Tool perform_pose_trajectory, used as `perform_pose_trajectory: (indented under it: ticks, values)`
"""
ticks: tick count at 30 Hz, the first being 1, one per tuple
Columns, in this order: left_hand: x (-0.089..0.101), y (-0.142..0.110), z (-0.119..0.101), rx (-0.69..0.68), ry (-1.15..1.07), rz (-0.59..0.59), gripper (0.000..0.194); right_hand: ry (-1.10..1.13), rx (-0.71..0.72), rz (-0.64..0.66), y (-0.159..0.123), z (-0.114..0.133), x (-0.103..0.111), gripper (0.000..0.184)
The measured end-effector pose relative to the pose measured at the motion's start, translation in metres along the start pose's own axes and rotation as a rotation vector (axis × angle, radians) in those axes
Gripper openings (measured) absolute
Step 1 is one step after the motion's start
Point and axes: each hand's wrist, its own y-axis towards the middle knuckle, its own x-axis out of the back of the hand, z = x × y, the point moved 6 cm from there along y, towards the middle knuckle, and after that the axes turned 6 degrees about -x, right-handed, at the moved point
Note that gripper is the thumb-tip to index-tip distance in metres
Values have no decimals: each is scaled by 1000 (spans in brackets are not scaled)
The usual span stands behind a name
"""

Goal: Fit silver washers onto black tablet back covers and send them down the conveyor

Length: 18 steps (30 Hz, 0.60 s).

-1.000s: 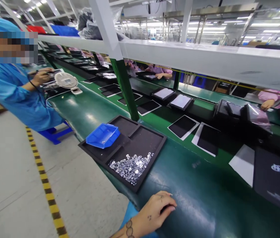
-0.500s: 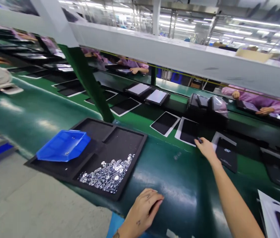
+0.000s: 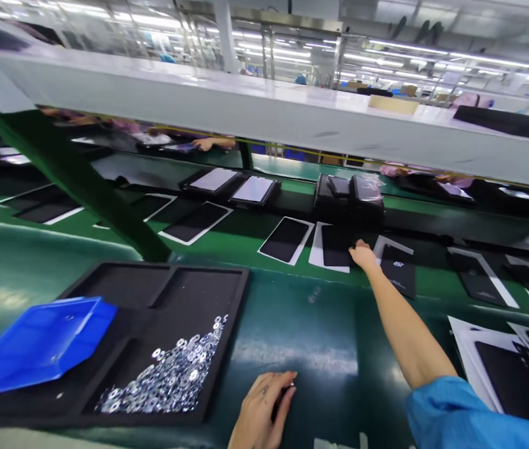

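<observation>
Head view, and here's the action on the line: the right hand (image 3: 362, 255) is out at full stretch, a blue sleeve (image 3: 470, 415) at the elbow, and its fingertips (image 3: 357, 247) are right on the edge of a black panel (image 3: 337, 244) lying on a white sheet on the green belt (image 3: 292, 330). Is that a real pinch? Can't call it from here: the fingers are bunched at the panel's edge, but no clear grip shows. Just beside that hand, on the right, sits a second black panel (image 3: 398, 274) with a small logo.

Now the left hand (image 3: 264, 408), low at the belt's near edge, fingers curled in, a dark patch tucked under them (image 3: 284, 399). Clenched on something or only shadow? Too dark to tell.

Left of that hand, a black foam tray (image 3: 119, 280) holds a heap of silver washers (image 3: 166, 374) in its lower compartment, with a tilted blue bin (image 3: 42, 349) perched at the tray's left end.

Further up the belt runs a row of white-edged panels (image 3: 286, 240), and behind them two lit screens (image 3: 254, 189) and a plastic-wrapped stack (image 3: 366, 193). Bottom right, a pile of panels (image 3: 498, 368) overlaps at the belt's edge. Under the white shelf beam (image 3: 199, 100), across the line, a co-worker's hand (image 3: 215, 143) rests at a bench.
</observation>
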Motion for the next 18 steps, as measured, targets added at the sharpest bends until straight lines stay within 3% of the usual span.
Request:
perform_pose_trajectory:
  ticks: [3,6,9,11,13,14,16,18]
  values:
    - [1,-1,3,-29,13,-15,22,124,72,-109,-8,-5,33,41]
    - [1,-4,6,2,-4,-26,21,202,145,-214,-39,-28,85,33]
    - [4,-7,16,191,-95,-59,26,286,347,-340,-109,-51,144,24]
    - [6,-2,22,316,-179,-57,27,211,533,-269,-170,-52,160,15]
    - [5,10,26,393,-242,-15,29,59,661,-138,-233,-43,149,8]
    - [3,19,29,414,-266,13,31,-36,694,-38,-263,-36,131,6]
    - [-2,40,35,434,-315,46,33,-200,746,180,-314,-20,82,4]
    - [-9,61,42,439,-376,46,33,-292,797,369,-346,-4,28,11]
